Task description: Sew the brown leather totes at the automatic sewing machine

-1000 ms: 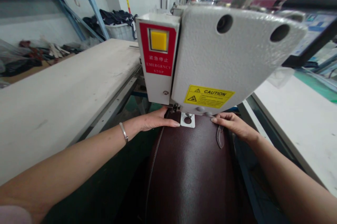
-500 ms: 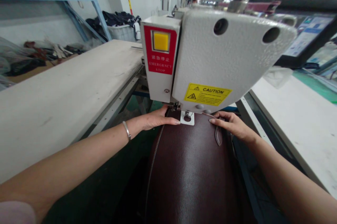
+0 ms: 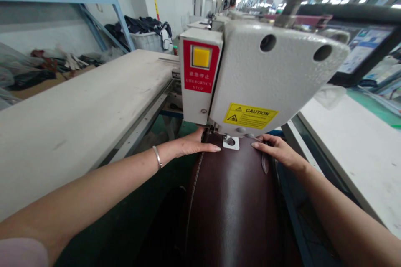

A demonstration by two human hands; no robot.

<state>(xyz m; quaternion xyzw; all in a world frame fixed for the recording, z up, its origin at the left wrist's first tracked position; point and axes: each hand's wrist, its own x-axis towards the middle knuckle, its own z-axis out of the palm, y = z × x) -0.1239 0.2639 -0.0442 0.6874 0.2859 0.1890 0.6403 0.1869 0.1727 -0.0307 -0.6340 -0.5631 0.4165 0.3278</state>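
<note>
A glossy dark brown leather piece [image 3: 228,200] drapes toward me under a grey sewing machine head [image 3: 275,70]. Pale stitching runs along its left edge, and a stitched leather tab [image 3: 265,163] lies near its right side. Beneath the head, a small white plate with a round hole [image 3: 235,144] rests on the leather. My left hand [image 3: 196,142] grips the leather's left side, thumb on top and pointing at the plate; its other fingers are partly hidden. At the right edge, my right hand [image 3: 277,150] is closed on the leather, thumb on top and fingers curled.
The emergency stop box [image 3: 200,104] with a yellow button stands left of the head. White tabletops flank me at left [image 3: 78,108] and right [image 3: 354,150]. Behind are a screen [image 3: 366,43], a blue shelf frame [image 3: 117,18] and a grey bin [image 3: 147,42] of dark cloth.
The view has shifted slightly, so machine and leather appear farther right. Both hands keep their hold. My left thumb tip, beside the plate's edge before, now sits a little apart from it.
</note>
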